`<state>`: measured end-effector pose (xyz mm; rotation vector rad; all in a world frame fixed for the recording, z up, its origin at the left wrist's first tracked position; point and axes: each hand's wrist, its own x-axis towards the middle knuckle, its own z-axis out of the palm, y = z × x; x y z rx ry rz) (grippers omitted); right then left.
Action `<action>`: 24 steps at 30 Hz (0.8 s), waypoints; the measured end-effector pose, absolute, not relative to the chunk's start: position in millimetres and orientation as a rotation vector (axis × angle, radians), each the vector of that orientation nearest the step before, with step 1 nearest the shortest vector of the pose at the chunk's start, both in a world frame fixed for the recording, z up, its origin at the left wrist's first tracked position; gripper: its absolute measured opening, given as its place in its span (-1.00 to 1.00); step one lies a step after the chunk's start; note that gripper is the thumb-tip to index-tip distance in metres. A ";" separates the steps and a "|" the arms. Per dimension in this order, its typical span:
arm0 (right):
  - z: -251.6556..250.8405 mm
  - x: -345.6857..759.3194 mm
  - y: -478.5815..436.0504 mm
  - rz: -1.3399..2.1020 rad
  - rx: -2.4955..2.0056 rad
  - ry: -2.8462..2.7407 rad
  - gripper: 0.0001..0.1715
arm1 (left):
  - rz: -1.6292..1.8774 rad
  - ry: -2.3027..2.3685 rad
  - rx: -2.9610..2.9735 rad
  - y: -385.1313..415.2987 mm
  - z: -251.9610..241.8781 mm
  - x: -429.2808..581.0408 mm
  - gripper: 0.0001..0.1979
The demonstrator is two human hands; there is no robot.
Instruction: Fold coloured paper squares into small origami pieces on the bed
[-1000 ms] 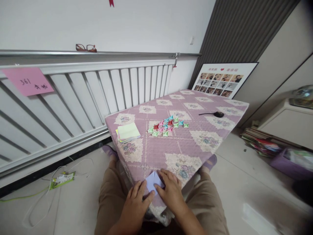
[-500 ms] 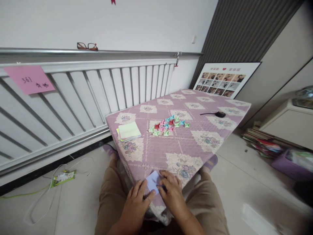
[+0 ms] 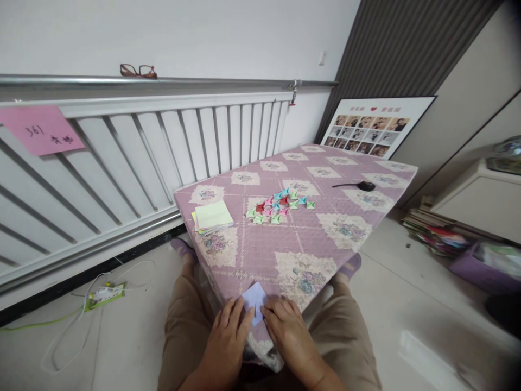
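Note:
A small light-blue square of paper [image 3: 255,296] lies near the table's front corner, one of its corners pointing away from me. My left hand [image 3: 228,332] rests at its left edge, fingers stretched out and the thumb side touching the paper. On the other side, my right hand [image 3: 288,328] is closed, with curled fingers and thumb at the right edge of the sheet. The contact under the right fingers is partly hidden. Beyond the hands, several small folded paper pieces [image 3: 284,201] in green, red, pink and blue sit in rows.
A stack of coloured paper squares [image 3: 214,214] lies at the table's left, on the flowered tablecloth [image 3: 268,244]. Toward the right is a black spoon-like object [image 3: 365,185]. A white radiator [image 3: 183,141] runs along the left side. A power strip [image 3: 106,294] with cables sits on the floor.
My right hand has shifted slightly and its fingers have drawn together at the paper's right edge. The left thumb side lies farther over the sheet. The view has moved a little.

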<state>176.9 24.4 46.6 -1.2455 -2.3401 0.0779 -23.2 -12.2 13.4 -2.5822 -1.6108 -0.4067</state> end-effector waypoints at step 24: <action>62.1 152.0 50.4 0.349 -1.741 -2.035 -0.72 | -0.502 -1.559 -2.615 -18.4 -3.6 -24.1 -0.34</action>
